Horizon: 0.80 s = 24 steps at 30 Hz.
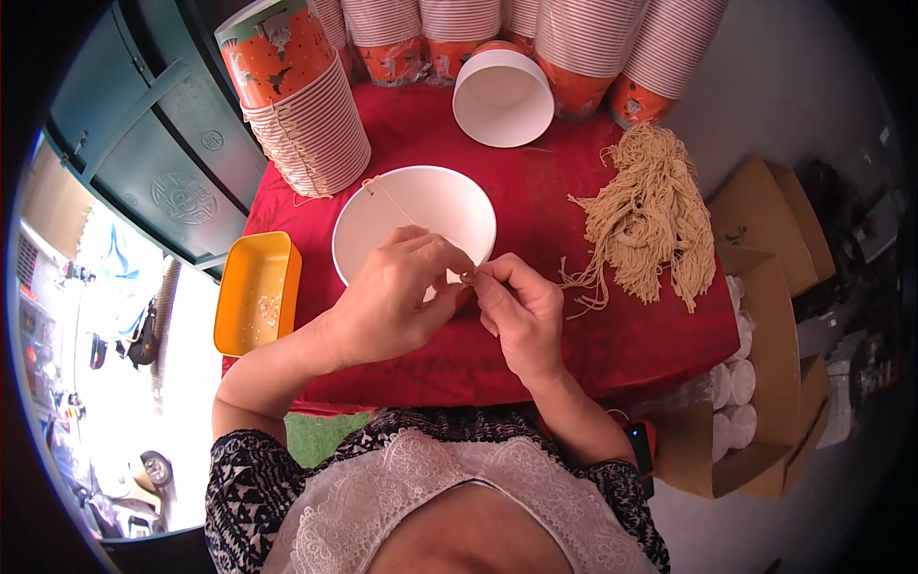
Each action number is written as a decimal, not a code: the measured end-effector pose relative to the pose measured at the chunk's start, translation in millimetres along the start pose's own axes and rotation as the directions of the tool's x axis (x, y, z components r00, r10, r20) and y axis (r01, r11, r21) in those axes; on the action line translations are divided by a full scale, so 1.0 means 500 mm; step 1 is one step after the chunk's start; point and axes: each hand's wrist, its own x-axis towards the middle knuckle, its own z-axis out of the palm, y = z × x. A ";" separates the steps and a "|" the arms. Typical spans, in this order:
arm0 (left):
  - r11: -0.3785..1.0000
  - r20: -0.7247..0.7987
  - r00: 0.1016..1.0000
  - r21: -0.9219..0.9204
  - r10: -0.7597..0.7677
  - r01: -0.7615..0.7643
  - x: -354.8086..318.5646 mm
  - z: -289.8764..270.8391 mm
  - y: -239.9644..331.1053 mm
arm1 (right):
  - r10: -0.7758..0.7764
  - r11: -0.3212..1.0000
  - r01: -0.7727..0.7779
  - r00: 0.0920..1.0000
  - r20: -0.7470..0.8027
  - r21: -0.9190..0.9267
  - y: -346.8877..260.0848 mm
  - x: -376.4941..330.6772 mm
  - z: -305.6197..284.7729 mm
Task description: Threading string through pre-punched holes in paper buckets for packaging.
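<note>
A white-lined paper bucket (359,230) faces me with its mouth up, close to the table's front. A thin beige cord (387,198) runs from its far left rim into the bucket. My left hand (392,292) reaches over the near part of the bucket, thumb and forefinger pinched together at its right rim. Against those fingertips my right hand (521,311) pinches too. Between them shows a small beige piece of cord (467,277); how it is looped or knotted is too small to tell. My hands hide the bucket's near side.
Beige cords (650,215) lie heaped at the right. A yellow box (225,306) with small pale bits stands left. Stacked orange paper buckets (306,115) rise behind, beside a tipped bucket (502,100). Cardboard boxes (765,335) sit past the table's right edge.
</note>
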 end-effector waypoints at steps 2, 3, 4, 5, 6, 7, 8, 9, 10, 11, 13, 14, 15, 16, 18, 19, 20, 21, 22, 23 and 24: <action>0.999 0.036 0.999 0.023 -0.025 0.024 0.001 0.001 0.010 | -0.003 1.000 0.003 1.000 0.003 0.025 -0.003 -0.001 0.001; 0.999 0.036 0.999 0.025 -0.027 0.026 0.000 0.005 0.008 | -0.005 0.999 0.004 1.000 0.010 0.052 -0.003 -0.001 0.002; 0.996 -0.012 1.000 0.082 0.029 -0.028 -0.002 0.012 0.001 | -0.004 0.999 0.003 1.000 0.012 0.054 -0.003 -0.001 0.001; 0.987 -0.056 0.995 0.142 0.087 -0.079 -0.004 0.017 -0.003 | 0.027 0.998 -0.028 0.999 0.031 0.056 -0.001 -0.001 -0.002; 0.987 -0.055 0.995 0.141 0.088 -0.080 -0.005 0.018 -0.006 | 0.056 0.997 -0.059 0.997 0.048 0.057 0.000 -0.002 -0.004; 0.986 -0.053 0.995 0.152 0.084 -0.075 -0.007 0.018 -0.009 | 0.057 0.997 -0.059 0.997 0.046 0.058 0.000 0.001 -0.005; 0.984 -0.051 0.996 0.163 0.079 -0.070 -0.009 0.017 -0.010 | -0.022 0.998 0.023 0.999 0.023 -0.050 0.000 0.005 -0.005; 0.984 -0.049 0.996 0.162 0.081 -0.072 -0.010 0.016 -0.010 | -0.104 0.981 0.104 0.995 0.007 -0.161 -0.001 0.010 -0.007; 0.989 -0.044 0.997 0.135 0.068 -0.061 -0.010 0.013 -0.009 | -0.165 0.972 0.165 0.986 0.011 -0.169 0.001 0.013 -0.011; 0.993 -0.038 0.998 0.108 0.054 -0.050 -0.011 0.012 -0.008 | -0.165 0.972 0.164 0.986 0.009 -0.169 0.001 0.016 -0.016; 0.995 -0.035 0.999 0.098 0.028 -0.024 -0.014 0.012 -0.007 | -0.309 0.901 0.295 0.951 0.007 -0.318 0.002 0.023 -0.022; 0.996 -0.032 0.999 0.087 0.001 0.001 -0.015 0.012 -0.007 | -0.354 0.867 0.334 0.935 0.015 -0.371 0.000 0.027 -0.022; 0.996 -0.032 0.999 0.088 0.002 0.001 -0.015 0.010 -0.006 | -0.355 0.867 0.334 0.935 0.014 -0.370 0.000 0.032 -0.023; 0.996 -0.022 1.000 0.085 0.003 -0.001 -0.015 0.009 -0.005 | -0.415 0.814 0.386 0.909 0.032 -0.434 -0.001 0.036 -0.024; 0.997 -0.012 1.000 0.083 0.004 -0.003 -0.016 0.005 -0.005 | -0.472 0.753 0.434 0.880 0.053 -0.494 0.002 0.040 -0.026; 0.997 0.014 1.000 0.082 -0.015 0.014 -0.018 0.001 -0.006 | -0.488 0.726 0.443 0.871 0.060 -0.525 0.009 0.042 -0.028; 0.996 0.041 0.999 0.082 -0.033 0.030 -0.019 -0.001 -0.007 | -0.504 0.698 0.451 0.861 0.067 -0.556 0.014 0.043 -0.030; 0.996 0.041 0.999 0.081 -0.034 0.031 -0.019 -0.002 -0.008 | -0.503 0.698 0.451 0.862 0.067 -0.556 0.015 0.043 -0.030; 0.997 0.055 0.998 0.066 -0.034 0.030 -0.019 -0.003 -0.009 | -0.512 0.676 0.451 0.856 0.069 -0.583 0.016 0.042 -0.030; 0.998 0.068 0.997 0.051 -0.032 0.029 -0.018 -0.004 -0.010 | -0.521 0.652 0.451 0.851 0.072 -0.610 0.017 0.042 -0.030; 0.998 0.068 0.997 0.049 -0.032 0.029 -0.016 -0.006 -0.011 | -0.520 0.651 0.450 0.851 0.073 -0.611 0.018 0.042 -0.030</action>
